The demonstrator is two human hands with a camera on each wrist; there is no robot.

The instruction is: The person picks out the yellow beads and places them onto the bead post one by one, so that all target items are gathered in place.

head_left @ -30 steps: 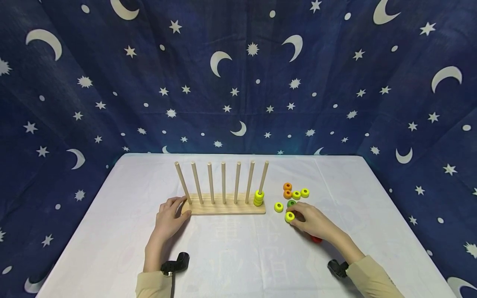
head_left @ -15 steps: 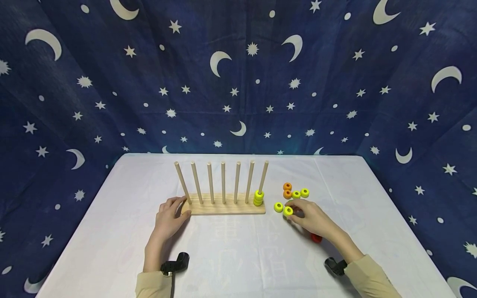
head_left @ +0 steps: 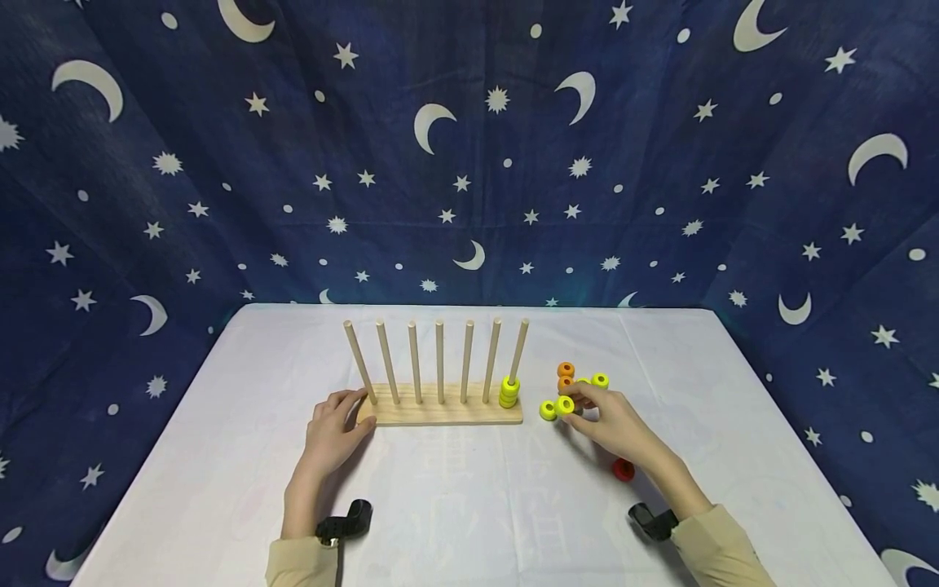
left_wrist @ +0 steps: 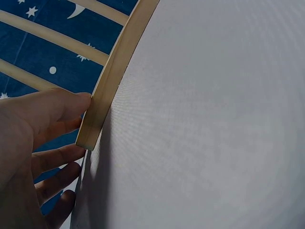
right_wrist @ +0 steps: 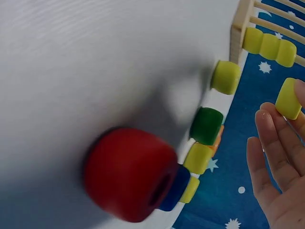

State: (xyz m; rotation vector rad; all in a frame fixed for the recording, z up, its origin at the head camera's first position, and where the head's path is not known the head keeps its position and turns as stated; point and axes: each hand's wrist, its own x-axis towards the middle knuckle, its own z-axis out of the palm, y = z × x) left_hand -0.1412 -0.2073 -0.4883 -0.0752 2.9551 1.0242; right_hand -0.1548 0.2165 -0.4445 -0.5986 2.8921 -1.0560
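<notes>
A wooden peg rack (head_left: 440,417) with several upright pegs stands on the table. Three yellow beads (head_left: 509,393) are stacked on its rightmost peg. My left hand (head_left: 332,436) holds the rack's left end, thumb on the front edge (left_wrist: 107,81) and fingers behind. Between thumb and fingertips, my right hand (head_left: 619,425) pinches a yellow bead (head_left: 564,405). In the right wrist view this bead (right_wrist: 287,98) hangs above the table, apart from the others. Just left of it in the head view lies another yellow bead (head_left: 547,410).
Two orange beads (head_left: 566,370) and more yellow beads (head_left: 600,381) lie behind my right hand, partly hidden. A red bead (head_left: 623,470) lies nearer, below the wrist. Green (right_wrist: 206,126) and blue beads (right_wrist: 175,188) show in the right wrist view. A starry cloth (head_left: 469,163) hangs behind.
My right hand has lifted the yellow bead and carried it slightly away from me and to the left. The red bead is more exposed. My left hand stays on the rack.
</notes>
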